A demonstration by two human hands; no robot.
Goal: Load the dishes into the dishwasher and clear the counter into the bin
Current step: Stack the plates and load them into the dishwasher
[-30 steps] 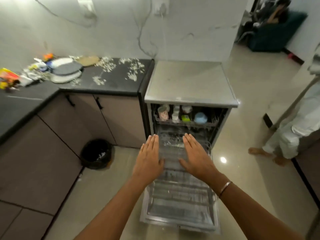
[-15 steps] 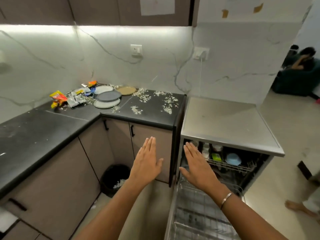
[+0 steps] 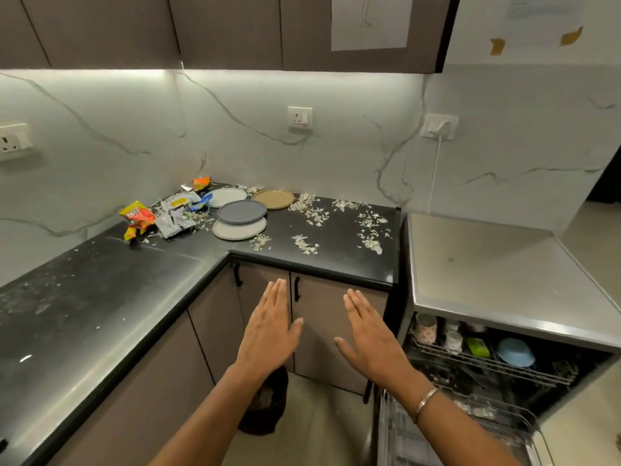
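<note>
Holds L hand (image 3: 268, 334) & R hand (image 3: 373, 341) out flat, fingers (image 3: 277, 297) straight, gripping nothing. Has plates (image 3: 241, 211), wrappers (image 3: 174, 213), scraps (image 3: 309, 210) on surface (image 3: 117, 297), open dishwasher (image 3: 504, 280) at R.

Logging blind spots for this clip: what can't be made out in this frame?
Head view:
- Bin: partly behind the left forearm, inside too dark.
- Lower rack: cut off by the bottom edge, partly covered by the right forearm.
- Pale plate: its surface hidden under the grey plate.
- Wrappers: print too small to read.

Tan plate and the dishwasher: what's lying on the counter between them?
Between the tan plate and the dishwasher, the head view shows only pale scattered scraps on the black counter.
</note>
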